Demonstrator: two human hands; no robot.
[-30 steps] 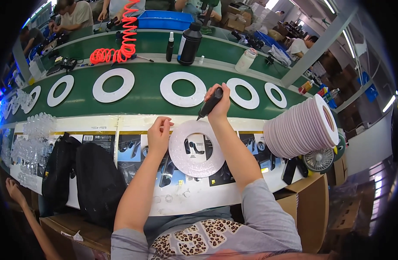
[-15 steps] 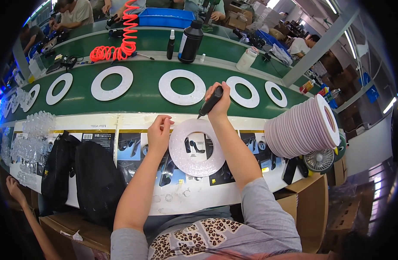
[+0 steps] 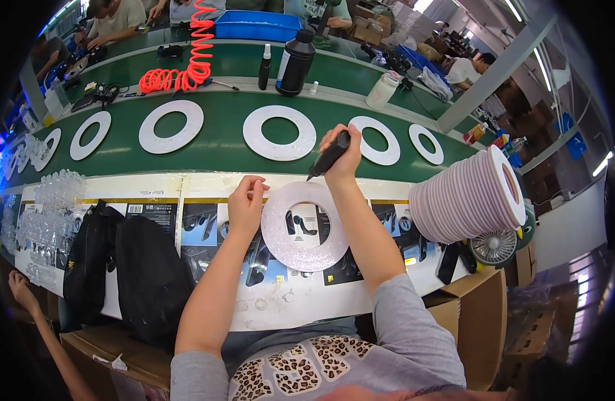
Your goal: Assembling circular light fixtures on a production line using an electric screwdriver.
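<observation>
the green belt [image 3: 224, 134] is running across beyond the desk [image 3: 321, 301], and its loose rings [image 3: 279, 153] are sliding slightly leftward from where they were lying a second ago. the desk is carrying everything else near the hands. the big spool [image 3: 448, 200] is lying on its side toward the right, and the black bags [image 3: 150, 274] are resting toward the left; neither is shifting in any way that matters.

the white ring [image 3: 275, 230] is lying flat on the desk, between the forearms, and is staying practically where it was. the right hand [image 3: 341, 157] is hovering over its far side, having edged only a little. the left hand [image 3: 246, 200] is keeping its place just beside the ring's far left edge; whether it is touching is not showing clearly.

the right fingers are closing firmly around the black tool [image 3: 331, 154]. the left fingers are curling loosely, and whether anything small is sitting between them i cannot tell. the tool is slanting down, its tip pointing at the ring's far rim. with so little changing, the work is probably going slowly and finely there, while the belt is moving on.
</observation>
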